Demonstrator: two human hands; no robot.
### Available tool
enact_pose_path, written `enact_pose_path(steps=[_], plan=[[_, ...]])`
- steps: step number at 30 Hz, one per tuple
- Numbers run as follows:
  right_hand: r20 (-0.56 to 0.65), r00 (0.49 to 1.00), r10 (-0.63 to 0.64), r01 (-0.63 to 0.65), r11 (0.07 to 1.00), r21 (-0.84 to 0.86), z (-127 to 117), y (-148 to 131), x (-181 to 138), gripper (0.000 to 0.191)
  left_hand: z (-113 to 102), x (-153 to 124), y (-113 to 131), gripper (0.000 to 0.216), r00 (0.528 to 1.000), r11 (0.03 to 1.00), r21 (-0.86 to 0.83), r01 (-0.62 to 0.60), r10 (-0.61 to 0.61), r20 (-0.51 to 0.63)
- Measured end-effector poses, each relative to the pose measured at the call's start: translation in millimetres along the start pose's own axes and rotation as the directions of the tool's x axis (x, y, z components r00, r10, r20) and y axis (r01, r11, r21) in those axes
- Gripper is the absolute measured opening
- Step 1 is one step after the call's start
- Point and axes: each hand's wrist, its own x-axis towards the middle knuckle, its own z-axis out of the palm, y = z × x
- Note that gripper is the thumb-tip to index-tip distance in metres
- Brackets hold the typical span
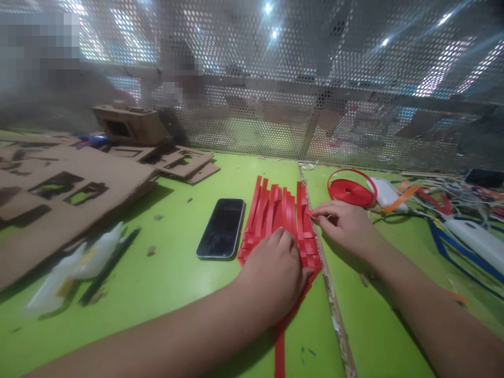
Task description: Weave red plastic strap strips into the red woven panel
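Note:
A mat of woven red strips lies on the green table, its loose strip ends fanning toward the far side. My left hand presses down on the woven part, fingers lying over it and thumb out to the right, covering much of the weave. At the mat's right edge my right hand pinches the tip of a red strip between thumb and fingers. Another red strip runs from under the left hand toward the near edge. Beyond the right hand sits a roll of red strip.
Left of the mat lies a phone. Cut cardboard sheets, a cardboard box model and a blurred white plastic item fill the left. A white glue gun and tangled cables lie right. A perforated screen stands behind.

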Motion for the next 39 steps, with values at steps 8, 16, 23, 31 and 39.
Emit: enact_pose_path(steps=[8,16,23,31,39], plan=[[0.110,0.973,-0.205,0.205,0.979,0.008,12.3,4.0,-1.8,0.039,3.8,0.8,-0.3,0.062,1.000,1.000,-0.003,-0.011,0.011,0.005],[0.133,0.953,-0.271,0.286,0.952,-0.112,25.0,13.8,-1.7,0.038,3.0,0.9,-0.2,0.059,0.999,1.000,-0.008,-0.008,0.008,-0.033],[0.132,0.975,-0.180,0.193,0.977,-0.094,23.9,9.6,-1.4,0.038,1.0,0.5,0.2,0.058,1.000,1.000,0.002,-0.007,0.007,-0.019],[0.149,0.988,-0.041,0.014,0.984,0.177,17.9,17.3,2.5,0.035,2.9,0.3,0.7,0.058,1.000,1.000,0.012,-0.005,0.005,-0.025],[0.131,0.982,0.139,-0.181,0.896,0.405,21.5,19.5,4.8,0.016,4.8,0.2,1.4,0.057,0.999,1.000,0.016,0.008,-0.008,-0.033]])
